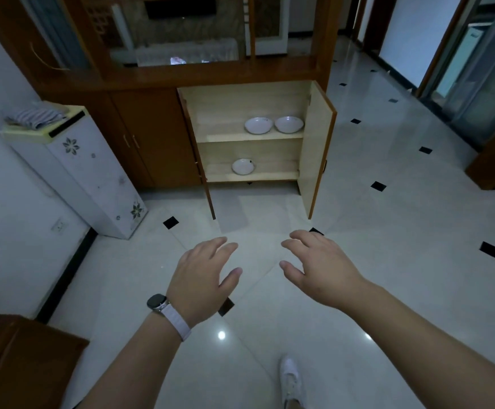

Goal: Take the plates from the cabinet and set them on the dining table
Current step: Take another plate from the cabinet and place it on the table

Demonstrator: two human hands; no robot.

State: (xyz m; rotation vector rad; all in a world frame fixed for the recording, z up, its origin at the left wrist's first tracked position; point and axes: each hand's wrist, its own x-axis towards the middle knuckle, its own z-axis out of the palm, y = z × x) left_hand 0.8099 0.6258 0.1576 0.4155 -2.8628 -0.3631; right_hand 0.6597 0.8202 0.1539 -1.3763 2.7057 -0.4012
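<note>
Pale wood lines the open cabinet [255, 134], both of its doors swung wide so the shelves face the person standing back from it on the tiled floor [388, 231]. Plates sit inside, 3 that I can count: 2 white plates side by side on the upper shelf, the left upper plate [258, 125] touching or nearly touching the right upper plate [289, 124], and 1 lower plate [243, 166] alone on the shelf beneath, towards its left. They lie flat and near the front edge, which I judge makes them easy to lift out.

The person's left hand [202, 278], with a smartwatch [157, 302] on its wrist, and right hand [320, 270] are both held out in front, fingers spread and loose, gripping nothing. Both hands are well apart from the plates, so the reach has not yet begun; it looks like an approach. 1 white shoe [290, 379] shows below. A corner of brown wooden furniture [19, 358] sits at the lower left, whether it is the dining table I cannot tell.
</note>
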